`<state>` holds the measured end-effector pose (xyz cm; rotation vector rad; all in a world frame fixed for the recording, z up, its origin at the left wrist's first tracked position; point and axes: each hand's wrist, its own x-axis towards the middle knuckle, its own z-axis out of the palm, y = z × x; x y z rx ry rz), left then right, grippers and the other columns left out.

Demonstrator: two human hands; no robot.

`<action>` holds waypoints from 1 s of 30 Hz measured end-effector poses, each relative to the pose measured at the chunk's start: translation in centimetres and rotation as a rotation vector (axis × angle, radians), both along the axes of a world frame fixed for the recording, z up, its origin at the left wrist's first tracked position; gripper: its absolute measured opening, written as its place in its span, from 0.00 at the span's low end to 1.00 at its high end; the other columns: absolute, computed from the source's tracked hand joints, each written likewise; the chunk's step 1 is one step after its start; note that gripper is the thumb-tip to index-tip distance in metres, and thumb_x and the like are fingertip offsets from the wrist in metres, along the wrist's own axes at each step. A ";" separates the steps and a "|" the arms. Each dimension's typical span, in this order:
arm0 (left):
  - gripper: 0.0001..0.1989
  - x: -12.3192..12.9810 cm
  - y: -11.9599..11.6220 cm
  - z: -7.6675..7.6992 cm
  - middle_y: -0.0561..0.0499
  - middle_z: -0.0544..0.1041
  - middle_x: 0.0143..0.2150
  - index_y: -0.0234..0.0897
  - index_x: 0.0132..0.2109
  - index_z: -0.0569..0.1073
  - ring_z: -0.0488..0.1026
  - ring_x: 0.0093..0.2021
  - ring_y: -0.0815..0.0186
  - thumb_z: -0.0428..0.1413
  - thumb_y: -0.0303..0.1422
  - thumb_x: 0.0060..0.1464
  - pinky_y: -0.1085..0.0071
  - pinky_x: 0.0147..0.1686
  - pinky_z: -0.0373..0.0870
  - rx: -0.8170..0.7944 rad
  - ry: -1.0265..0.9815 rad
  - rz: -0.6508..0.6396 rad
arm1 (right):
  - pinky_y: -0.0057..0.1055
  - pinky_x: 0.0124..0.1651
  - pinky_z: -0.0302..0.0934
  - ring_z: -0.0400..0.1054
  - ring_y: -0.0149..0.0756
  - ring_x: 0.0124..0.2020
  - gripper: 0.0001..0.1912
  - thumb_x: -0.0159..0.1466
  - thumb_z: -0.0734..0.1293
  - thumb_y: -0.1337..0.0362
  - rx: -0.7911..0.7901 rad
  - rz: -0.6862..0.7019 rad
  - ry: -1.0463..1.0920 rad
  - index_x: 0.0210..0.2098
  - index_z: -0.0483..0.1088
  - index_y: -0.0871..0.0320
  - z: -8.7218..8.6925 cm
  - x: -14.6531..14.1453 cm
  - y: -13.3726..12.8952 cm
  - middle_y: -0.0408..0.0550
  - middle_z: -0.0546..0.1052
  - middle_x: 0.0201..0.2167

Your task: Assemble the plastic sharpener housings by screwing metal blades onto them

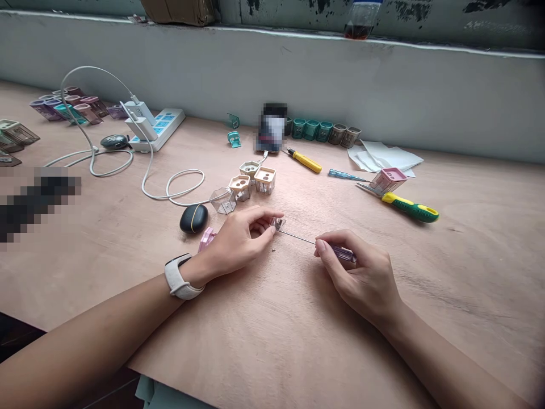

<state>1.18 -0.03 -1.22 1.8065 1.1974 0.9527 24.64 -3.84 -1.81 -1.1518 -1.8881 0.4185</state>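
In the head view, we see the left hand pinching a small clear piece between thumb and forefinger, just above the table, while the right hand has its thumb and fingers closed round the screwdriver. The shaft runs leftward to the piece; we cannot tell whether the tip sits in a slot. If it does not, we judge that a push could make it skid into the left fingertips, which lie right beside it. The piece is tiny and pinched at its edge, so a twist could spin it loose. A dark speck lies just below; if it is a loose part, which we cannot tell, a sweep of the left hand could lose it, or nudge the pink sharpener beside the wrist.
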 end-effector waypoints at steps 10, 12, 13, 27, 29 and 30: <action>0.16 0.1 -0.2 0.2 0.45 0.81 0.47 0.33 0.55 0.77 0.78 0.43 0.64 0.60 0.28 0.60 0.68 0.42 0.77 -0.006 -0.020 -0.033 | 0.24 0.34 0.69 0.73 0.26 0.29 0.02 0.68 0.68 0.67 -0.001 -0.006 0.030 0.38 0.73 0.57 0.1 -0.2 0.0 0.40 0.77 0.31; 0.16 0.1 -0.2 0.2 0.45 0.81 0.48 0.33 0.55 0.77 0.78 0.44 0.63 0.59 0.28 0.60 0.67 0.44 0.77 -0.002 -0.017 -0.040 | 0.24 0.34 0.69 0.73 0.26 0.29 0.02 0.69 0.68 0.67 -0.001 -0.007 0.025 0.38 0.73 0.57 0.1 -0.2 0.0 0.40 0.77 0.31; 0.16 0.1 -0.2 0.2 0.45 0.81 0.49 0.33 0.55 0.77 0.78 0.45 0.63 0.59 0.29 0.61 0.67 0.44 0.77 -0.002 -0.019 -0.042 | 0.24 0.34 0.69 0.73 0.26 0.29 0.02 0.69 0.68 0.67 -0.004 -0.009 0.023 0.38 0.73 0.57 0.1 -0.2 -0.1 0.40 0.77 0.31; 0.14 0.1 -0.3 0.5 0.44 0.81 0.48 0.34 0.53 0.80 0.78 0.44 0.63 0.59 0.29 0.61 0.68 0.42 0.77 0.029 0.029 -0.057 | 0.23 0.30 0.69 0.73 0.26 0.27 0.02 0.68 0.67 0.68 0.036 0.001 0.040 0.38 0.73 0.57 0.4 -0.2 -0.3 0.41 0.77 0.30; 0.15 0.1 -0.3 0.6 0.44 0.81 0.48 0.34 0.54 0.79 0.78 0.44 0.63 0.58 0.29 0.61 0.67 0.43 0.76 0.059 0.060 -0.060 | 0.23 0.31 0.70 0.73 0.26 0.28 0.02 0.68 0.67 0.68 0.039 -0.002 0.032 0.39 0.73 0.57 0.3 -0.2 -0.2 0.41 0.77 0.30; 0.15 0.1 -0.3 0.6 0.44 0.81 0.48 0.34 0.55 0.79 0.78 0.45 0.62 0.58 0.29 0.62 0.67 0.43 0.76 0.076 0.080 -0.061 | 0.24 0.32 0.70 0.73 0.26 0.28 0.02 0.68 0.67 0.68 0.032 -0.005 0.032 0.39 0.73 0.57 0.2 -0.2 -0.1 0.41 0.77 0.31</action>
